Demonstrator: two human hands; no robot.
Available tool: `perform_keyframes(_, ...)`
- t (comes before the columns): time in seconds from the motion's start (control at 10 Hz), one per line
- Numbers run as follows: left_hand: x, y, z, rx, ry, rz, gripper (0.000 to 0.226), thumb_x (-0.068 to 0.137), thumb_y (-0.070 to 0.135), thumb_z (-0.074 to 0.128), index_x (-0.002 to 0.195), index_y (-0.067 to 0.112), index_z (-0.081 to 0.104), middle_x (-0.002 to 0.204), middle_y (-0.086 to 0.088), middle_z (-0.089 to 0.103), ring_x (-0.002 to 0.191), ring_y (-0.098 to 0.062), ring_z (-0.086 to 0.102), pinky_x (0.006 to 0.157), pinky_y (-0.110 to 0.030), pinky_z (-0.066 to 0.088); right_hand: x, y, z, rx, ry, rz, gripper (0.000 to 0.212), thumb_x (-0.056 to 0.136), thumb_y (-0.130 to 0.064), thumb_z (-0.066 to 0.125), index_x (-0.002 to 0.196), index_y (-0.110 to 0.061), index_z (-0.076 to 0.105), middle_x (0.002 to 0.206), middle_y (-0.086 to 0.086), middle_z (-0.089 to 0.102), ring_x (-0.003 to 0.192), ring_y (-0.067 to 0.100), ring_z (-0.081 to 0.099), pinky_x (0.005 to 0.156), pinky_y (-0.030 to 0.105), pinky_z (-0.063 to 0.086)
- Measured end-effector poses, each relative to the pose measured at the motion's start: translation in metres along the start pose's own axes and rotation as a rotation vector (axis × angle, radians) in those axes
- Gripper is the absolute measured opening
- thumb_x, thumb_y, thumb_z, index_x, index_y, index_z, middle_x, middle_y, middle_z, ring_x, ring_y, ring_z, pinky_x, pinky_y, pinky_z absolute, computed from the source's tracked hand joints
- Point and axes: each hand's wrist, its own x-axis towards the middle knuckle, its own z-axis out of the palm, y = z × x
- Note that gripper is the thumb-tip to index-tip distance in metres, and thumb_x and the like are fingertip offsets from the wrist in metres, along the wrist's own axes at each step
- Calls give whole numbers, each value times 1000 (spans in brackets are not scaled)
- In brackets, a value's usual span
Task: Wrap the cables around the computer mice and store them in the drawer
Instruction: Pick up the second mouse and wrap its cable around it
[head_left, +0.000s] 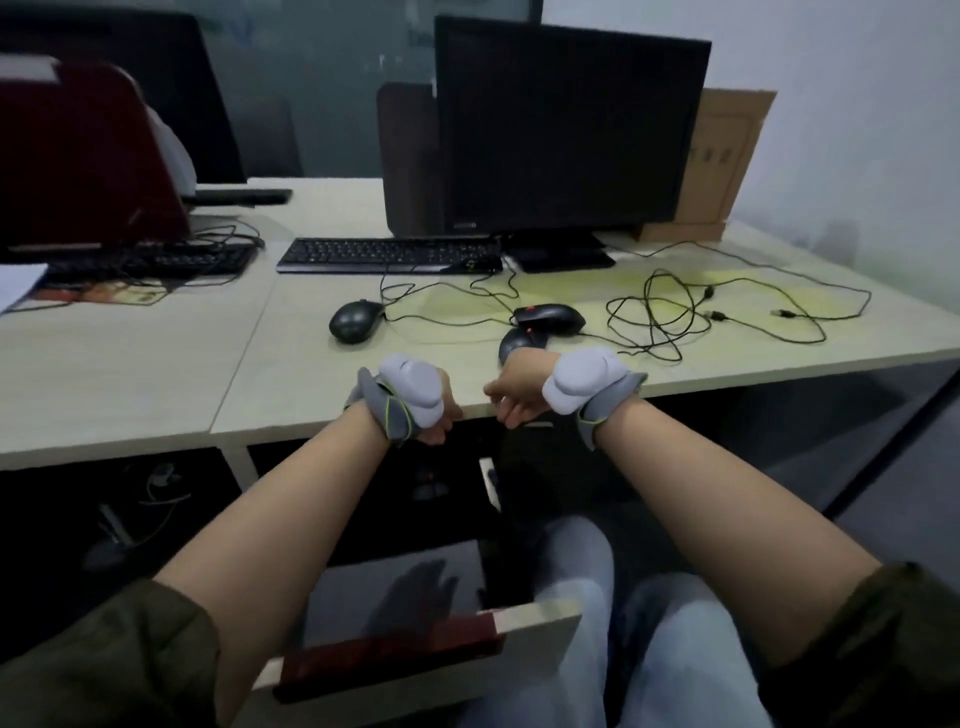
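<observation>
Both hands sit at the near edge of the desk (156, 364), each wearing a grey strap with a pale sensor pod. The left hand (415, 405) is curled over the desk edge, fingers hidden; whether it grips anything cannot be told. The right hand (519, 395) hangs loosely curled, grasping nothing. Three computer mice lie beyond the hands: one mouse (356, 321) ahead of the left hand, a red-wheeled mouse (550, 318) ahead of the right hand, and a third mouse (514, 344) just behind the right wrist. Their cables (660, 312) sprawl unwrapped to the right hand's far side. The drawer (415, 613) stands open below both forearms.
</observation>
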Motion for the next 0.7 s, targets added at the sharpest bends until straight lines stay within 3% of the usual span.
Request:
perform_keyframes(0.1, 10, 53, -31, 24, 103, 123, 33, 91, 22, 51, 61, 10, 53, 59, -1, 58, 56, -18, 56, 70, -31, 49, -13, 8, -49, 38, 63, 16, 23, 95, -17, 45, 88, -1, 60, 89, 18, 64, 57, 20, 54, 54, 22, 41)
perform_keyframes(0.2, 27, 91, -48, 199, 202, 217, 26, 94, 24, 46, 75, 8, 53, 76, -6, 56, 71, -21, 50, 67, -27, 41, -22, 23, -90, 104, 147, 46, 31, 95, -15, 46, 110, 9, 59, 103, 23, 68, 59, 21, 57, 56, 22, 47)
perform_keyframes(0.3, 47, 131, -62, 215, 229, 348, 21, 93, 28, 51, 92, 9, 60, 93, -11, 60, 84, -26, 56, 67, -29, 41, -15, 41, -129, 227, 232, 80, 33, 95, -10, 45, 116, 14, 54, 79, 21, 62, 40, 14, 55, 39, 17, 44)
perform_keyframes(0.4, 85, 162, -62, 253, 226, 449, 39, 91, 32, 53, 122, 8, 56, 124, -11, 59, 111, -28, 57, 88, -33, 45, 2, 62, -165, 215, 337, 74, 29, 94, -10, 46, 110, 10, 58, 85, 17, 64, 52, 16, 57, 49, 19, 47)
perform_keyframes(0.5, 115, 175, -52, 445, 173, 435, 59, 87, 43, 57, 135, 11, 44, 140, -10, 47, 126, -28, 46, 103, -34, 39, 13, 77, -177, 258, 338, 7, 27, 95, -13, 46, 109, 7, 59, 84, 14, 65, 59, 15, 58, 51, 16, 48)
perform_keyframes(0.6, 135, 183, -38, 639, 7, 320, 80, 83, 53, 57, 143, 9, 28, 149, -11, 35, 135, -29, 35, 109, -37, 33, 23, 84, -179, 280, 330, -48, 26, 95, -15, 47, 109, 4, 60, 80, 9, 65, 60, 12, 59, 54, 15, 50)
perform_keyframes(0.7, 150, 192, -28, 700, -45, 319, 66, 82, 54, 58, 128, 7, 48, 126, -8, 55, 113, -24, 53, 93, -32, 43, 33, 95, -183, 292, 335, -80, 26, 95, -17, 48, 109, 1, 60, 86, 10, 67, 64, 12, 61, 63, 19, 51)
